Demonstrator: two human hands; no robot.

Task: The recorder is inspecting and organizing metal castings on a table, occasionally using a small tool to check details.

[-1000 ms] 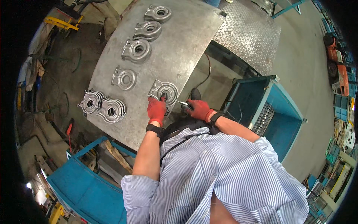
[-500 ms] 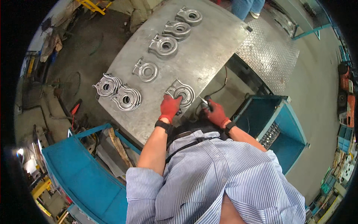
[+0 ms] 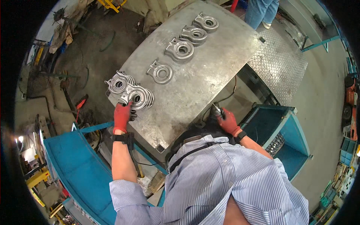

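At the table's left corner, my left hand, in a red glove, is closed on the near edge of a stamped metal ring bracket lying on top of a stack. Just beyond stands a second stack of the same brackets, close against the first. My right hand, also red-gloved, is wrapped round a silver hand tool off the table's right edge; its exact kind is unclear. Separate brackets, among them a single flat one and a thicker one, form a row across the metal table.
A blue open bin with metal parts stands to my right, and a blue metal frame to my left. A dark hose hangs beside the table. Past a diamond-plate sheet, another person's jeans-clad legs show.
My left hand has moved left from the table's near right edge to the stacks, and the bracket there has gone with it. My right hand has drawn the tool away from the table.
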